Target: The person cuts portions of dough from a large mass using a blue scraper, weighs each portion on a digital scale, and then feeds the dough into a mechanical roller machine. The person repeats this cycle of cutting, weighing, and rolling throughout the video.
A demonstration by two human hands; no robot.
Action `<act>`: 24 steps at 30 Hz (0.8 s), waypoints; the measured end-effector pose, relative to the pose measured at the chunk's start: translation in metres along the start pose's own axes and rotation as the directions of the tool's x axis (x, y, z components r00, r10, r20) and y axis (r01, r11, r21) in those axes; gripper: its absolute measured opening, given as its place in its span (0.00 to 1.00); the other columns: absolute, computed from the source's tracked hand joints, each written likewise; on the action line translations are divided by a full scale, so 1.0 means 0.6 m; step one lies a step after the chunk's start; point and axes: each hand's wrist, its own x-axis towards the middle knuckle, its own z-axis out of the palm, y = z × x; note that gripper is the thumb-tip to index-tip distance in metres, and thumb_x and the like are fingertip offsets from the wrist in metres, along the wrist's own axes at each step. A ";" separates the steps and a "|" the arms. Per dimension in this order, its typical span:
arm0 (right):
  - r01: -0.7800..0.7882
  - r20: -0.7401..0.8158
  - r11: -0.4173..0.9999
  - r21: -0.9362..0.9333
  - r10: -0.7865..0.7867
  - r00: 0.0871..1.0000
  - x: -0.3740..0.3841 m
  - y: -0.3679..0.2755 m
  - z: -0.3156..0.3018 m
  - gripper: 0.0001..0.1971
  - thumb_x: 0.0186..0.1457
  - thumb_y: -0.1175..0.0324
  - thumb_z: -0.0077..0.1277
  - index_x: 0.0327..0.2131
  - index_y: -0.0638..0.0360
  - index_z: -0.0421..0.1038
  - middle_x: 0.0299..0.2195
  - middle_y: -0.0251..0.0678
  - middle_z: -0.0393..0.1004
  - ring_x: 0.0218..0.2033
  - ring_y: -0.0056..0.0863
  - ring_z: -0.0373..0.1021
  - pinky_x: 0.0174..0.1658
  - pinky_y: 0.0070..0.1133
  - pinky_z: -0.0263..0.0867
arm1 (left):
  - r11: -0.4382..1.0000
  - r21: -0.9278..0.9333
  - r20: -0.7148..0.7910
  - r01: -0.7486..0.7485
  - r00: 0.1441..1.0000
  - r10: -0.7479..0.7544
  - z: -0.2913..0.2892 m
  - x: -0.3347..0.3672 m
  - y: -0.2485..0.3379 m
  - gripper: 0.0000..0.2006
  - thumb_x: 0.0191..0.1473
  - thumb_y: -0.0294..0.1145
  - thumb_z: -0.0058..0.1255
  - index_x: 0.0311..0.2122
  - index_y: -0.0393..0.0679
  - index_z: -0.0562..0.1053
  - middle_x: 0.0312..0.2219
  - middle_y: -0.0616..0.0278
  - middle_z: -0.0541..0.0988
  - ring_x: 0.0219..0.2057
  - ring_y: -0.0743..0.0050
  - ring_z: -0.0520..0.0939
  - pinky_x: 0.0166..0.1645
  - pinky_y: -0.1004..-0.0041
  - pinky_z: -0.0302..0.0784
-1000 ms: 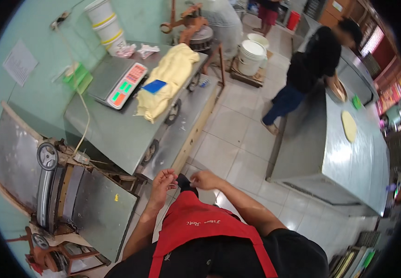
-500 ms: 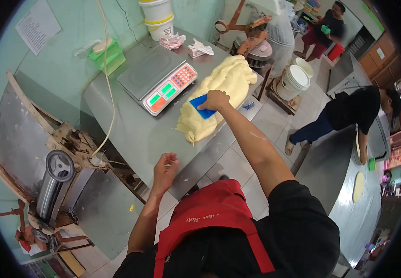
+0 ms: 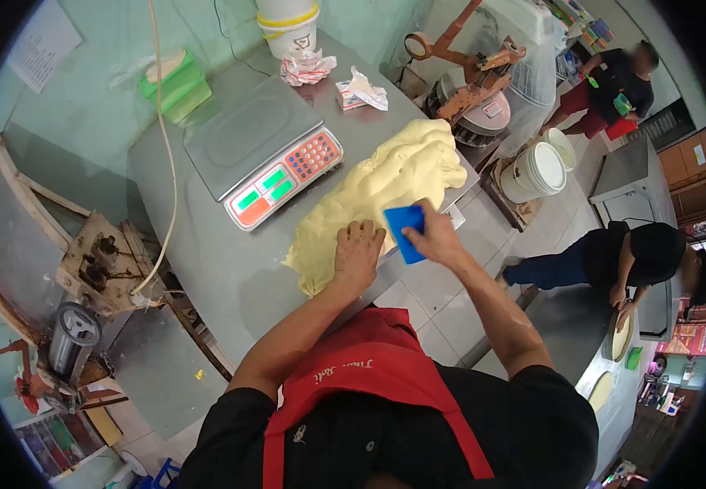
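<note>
A long, lumpy mass of pale yellow dough (image 3: 386, 175) lies along the right side of the metal table (image 3: 206, 236). My left hand (image 3: 359, 253) rests on the near part of the dough, its fingers spread over the surface. In my right hand (image 3: 437, 236) is a flat blue dough scraper (image 3: 406, 232), gripped by one side between thumb and fingers. The scraper is at the dough's right edge; whether it touches the dough I cannot tell. Left of the dough stands a digital scale (image 3: 263, 155) with a bare grey pan and lit green displays.
Crumpled paper (image 3: 308, 67), a tissue box (image 3: 353, 94) and stacked white buckets (image 3: 292, 33) stand at the table's back. A green container (image 3: 175, 88) sits by the wall. Left is a roller machine (image 3: 76, 326); right are a mixer (image 3: 483, 106), lidded bucket (image 3: 535, 173) and two people.
My left hand has come forward onto the dough. The scraper in my right hand has moved off the dough's top toward its right edge. My view has shifted a little.
</note>
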 end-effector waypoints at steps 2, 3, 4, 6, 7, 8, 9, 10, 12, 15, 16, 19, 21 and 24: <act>0.093 0.107 0.995 -0.027 -0.089 0.990 -0.006 -0.010 0.052 0.25 0.54 0.65 0.64 0.51 0.62 0.65 0.32 0.57 0.80 0.33 0.59 0.78 0.38 0.47 0.74 | 0.996 -0.090 0.033 0.021 0.999 -0.018 0.019 -0.010 0.000 0.30 0.39 0.30 0.66 0.54 0.48 0.76 0.47 0.56 0.74 0.53 0.54 0.75 0.55 0.56 0.72; 0.115 0.174 0.991 -0.066 -0.102 0.979 -0.011 -0.015 0.079 0.23 0.55 0.67 0.63 0.49 0.62 0.65 0.32 0.57 0.79 0.32 0.60 0.78 0.37 0.47 0.73 | 0.989 -0.145 -0.017 -0.014 1.000 0.012 0.025 -0.044 -0.006 0.27 0.38 0.30 0.66 0.50 0.47 0.77 0.44 0.58 0.74 0.52 0.54 0.76 0.54 0.56 0.72; 0.226 0.160 0.974 -0.009 -0.222 0.962 -0.027 -0.017 0.113 0.20 0.56 0.68 0.61 0.46 0.63 0.63 0.30 0.59 0.78 0.30 0.60 0.77 0.34 0.48 0.72 | 0.980 -0.191 -0.077 -0.049 0.996 0.035 0.026 -0.075 -0.018 0.25 0.38 0.30 0.66 0.47 0.47 0.78 0.41 0.59 0.75 0.50 0.55 0.77 0.52 0.57 0.72; 0.131 0.264 0.991 -0.001 -0.126 0.956 -0.045 -0.052 0.166 0.21 0.56 0.68 0.59 0.47 0.64 0.60 0.29 0.63 0.77 0.31 0.62 0.77 0.33 0.50 0.72 | 0.938 -0.333 -0.107 -0.098 0.992 0.066 0.009 -0.152 -0.053 0.24 0.35 0.29 0.68 0.44 0.47 0.77 0.39 0.59 0.76 0.47 0.56 0.78 0.52 0.58 0.72; 0.026 0.366 1.000 -0.017 -0.018 0.930 -0.049 -0.069 0.183 0.21 0.56 0.68 0.59 0.47 0.64 0.59 0.30 0.64 0.78 0.31 0.63 0.77 0.34 0.51 0.72 | 0.903 -0.422 -0.067 -0.079 0.996 0.056 -0.011 -0.185 -0.078 0.23 0.36 0.28 0.68 0.42 0.48 0.77 0.39 0.57 0.77 0.47 0.55 0.80 0.53 0.59 0.74; -0.011 0.358 1.000 -0.006 0.013 0.934 -0.056 -0.084 0.201 0.22 0.57 0.68 0.58 0.48 0.65 0.59 0.31 0.64 0.78 0.32 0.64 0.77 0.35 0.51 0.72 | 0.860 -0.507 -0.023 -0.051 0.999 0.046 -0.028 -0.226 -0.104 0.22 0.36 0.26 0.69 0.41 0.49 0.76 0.39 0.55 0.78 0.47 0.54 0.81 0.54 0.59 0.75; -0.045 0.342 0.999 0.002 0.041 0.939 -0.056 -0.096 0.218 0.23 0.57 0.68 0.58 0.49 0.66 0.58 0.32 0.65 0.78 0.33 0.66 0.77 0.37 0.51 0.73 | 0.783 -0.619 -0.058 0.062 0.991 -0.124 -0.003 -0.270 -0.135 0.21 0.38 0.27 0.70 0.41 0.48 0.76 0.41 0.55 0.80 0.48 0.54 0.82 0.54 0.59 0.77; -0.075 0.318 0.997 0.007 0.069 0.946 -0.053 -0.106 0.235 0.23 0.58 0.68 0.58 0.50 0.67 0.58 0.33 0.66 0.78 0.34 0.67 0.77 0.39 0.52 0.73 | 0.676 -0.723 -0.081 0.144 0.954 -0.290 0.022 -0.302 -0.169 0.21 0.39 0.27 0.72 0.41 0.48 0.76 0.43 0.55 0.81 0.48 0.54 0.83 0.55 0.58 0.78; -0.218 0.277 0.966 0.141 0.173 0.945 -0.072 -0.128 0.270 0.26 0.58 0.66 0.58 0.53 0.69 0.58 0.35 0.69 0.78 0.38 0.68 0.77 0.43 0.51 0.73 | 0.448 -0.757 0.244 0.476 0.841 -0.483 0.009 -0.310 -0.242 0.23 0.43 0.29 0.73 0.45 0.44 0.75 0.44 0.56 0.82 0.48 0.55 0.84 0.54 0.58 0.80; -0.254 0.396 0.951 0.174 0.169 0.903 -0.100 -0.119 0.331 0.30 0.57 0.63 0.60 0.57 0.68 0.60 0.42 0.73 0.76 0.47 0.69 0.75 0.52 0.50 0.71 | 0.258 -0.904 0.124 0.341 0.786 -0.605 0.057 -0.278 -0.333 0.37 0.45 0.38 0.73 0.59 0.35 0.69 0.54 0.49 0.78 0.59 0.52 0.77 0.67 0.55 0.68; -0.200 0.445 0.963 0.179 0.102 0.890 -0.104 -0.128 0.320 0.30 0.56 0.63 0.61 0.57 0.68 0.61 0.42 0.74 0.76 0.48 0.69 0.74 0.53 0.50 0.71 | 0.509 -0.809 -0.134 0.295 0.750 -0.648 0.066 -0.258 -0.341 0.44 0.46 0.45 0.72 0.64 0.32 0.66 0.58 0.44 0.76 0.63 0.50 0.74 0.71 0.51 0.62; -0.049 0.525 0.999 0.017 0.032 0.850 -0.082 -0.115 0.239 0.26 0.55 0.65 0.60 0.53 0.68 0.63 0.40 0.71 0.77 0.46 0.66 0.76 0.51 0.51 0.71 | 0.855 -0.144 -0.012 0.498 0.863 -0.505 -0.082 -0.180 -0.182 0.48 0.45 0.52 0.70 0.67 0.37 0.65 0.60 0.42 0.73 0.64 0.48 0.72 0.74 0.51 0.57; 0.046 0.440 0.961 -0.273 0.082 0.894 -0.053 -0.111 0.162 0.22 0.55 0.66 0.59 0.48 0.67 0.62 0.31 0.62 0.79 0.36 0.59 0.79 0.39 0.50 0.75 | 0.881 -0.005 -0.051 0.473 0.880 -0.473 -0.055 -0.172 -0.099 0.46 0.44 0.53 0.70 0.64 0.36 0.67 0.58 0.44 0.74 0.61 0.48 0.75 0.71 0.50 0.60; 0.457 0.246 0.879 -0.135 -0.417 0.875 -0.013 -0.144 0.105 0.18 0.58 0.66 0.57 0.43 0.64 0.60 0.21 0.50 0.77 0.23 0.51 0.78 0.26 0.42 0.73 | 0.891 -0.084 -0.026 0.446 0.893 -0.449 0.020 -0.187 -0.087 0.35 0.44 0.48 0.69 0.54 0.37 0.71 0.48 0.49 0.79 0.53 0.50 0.79 0.60 0.52 0.69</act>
